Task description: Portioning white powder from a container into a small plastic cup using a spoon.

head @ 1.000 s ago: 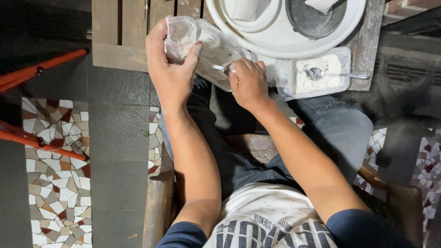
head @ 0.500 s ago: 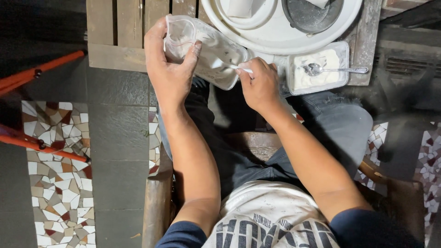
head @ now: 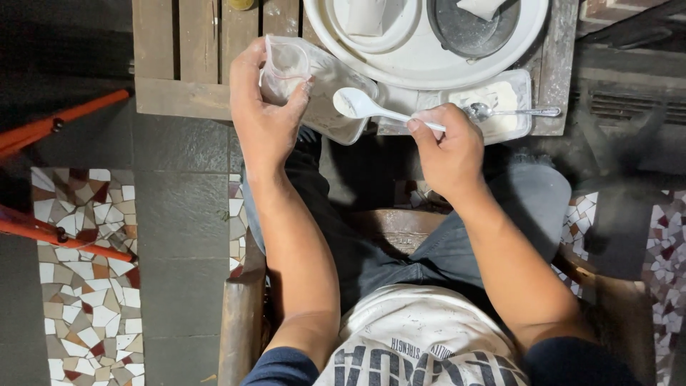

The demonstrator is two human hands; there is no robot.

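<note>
My left hand (head: 264,118) grips a clear plastic container (head: 318,86) smeared with white powder, tilted at the front edge of a wooden slatted table (head: 186,64). My right hand (head: 446,146) holds a white plastic spoon (head: 361,106) by its handle, the bowl pointing left just outside the container's open end. I sit on a wooden chair (head: 239,322) with both forearms stretched forward over my lap.
A large round white tray (head: 421,71) on the table holds a white dish (head: 371,18) and a dark grey bowl (head: 471,28). A rectangular clear tub (head: 500,100) of white powder with a metal spoon (head: 511,111) lies right of my hands. Orange metal rods (head: 57,129) stand at left over the mosaic floor.
My right hand has drawn back to the right, pulling the white spoon out of the container. The left hand keeps the container in place.
</note>
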